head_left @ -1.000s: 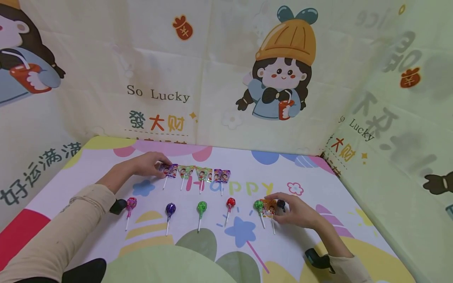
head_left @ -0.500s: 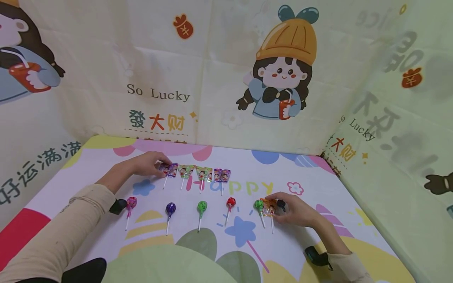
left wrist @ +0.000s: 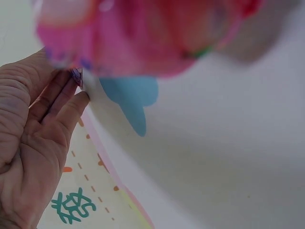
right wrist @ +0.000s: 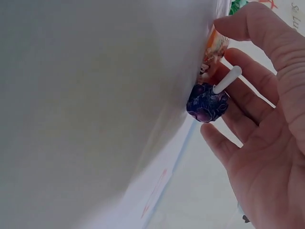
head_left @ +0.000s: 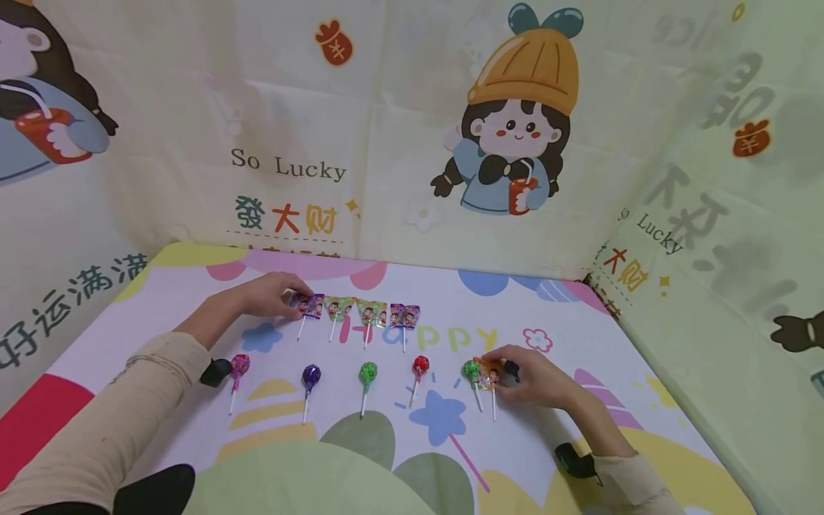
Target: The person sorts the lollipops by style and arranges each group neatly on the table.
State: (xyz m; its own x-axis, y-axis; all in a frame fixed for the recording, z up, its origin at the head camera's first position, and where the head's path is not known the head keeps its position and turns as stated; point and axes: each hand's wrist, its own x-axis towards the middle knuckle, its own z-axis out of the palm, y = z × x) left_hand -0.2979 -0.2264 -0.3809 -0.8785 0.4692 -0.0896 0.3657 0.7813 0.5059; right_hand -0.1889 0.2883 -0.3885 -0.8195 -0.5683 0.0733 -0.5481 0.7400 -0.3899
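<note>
At the left end of the back row, my left hand (head_left: 270,295) pinches the edge of a flat purple-wrapped lollipop (head_left: 312,306); only a sliver of its wrapper (left wrist: 77,76) shows in the left wrist view. My right hand (head_left: 541,378) holds a flat orange-wrapped lollipop (head_left: 491,374) by its right side, thumb and fingers on the wrapper. Directly left of that one lies a round green lollipop (head_left: 472,370). Partly covered by the right fingers in the head view is a round dark purple lollipop (right wrist: 208,102), its stick pointing toward the palm in the right wrist view.
Two flat green-wrapped lollipops (head_left: 340,309) and another purple one (head_left: 404,315) continue the back row. In front lie round pink (head_left: 240,365), purple (head_left: 312,375), green (head_left: 368,372) and red (head_left: 420,365) lollipops. Printed cloth walls (head_left: 393,143) surround the patterned tabletop (head_left: 450,300).
My right hand has shifted slightly left with the orange lollipop, bringing it closer to the green one. The left hand stays on the purple lollipop. The head view has tilted slightly.
</note>
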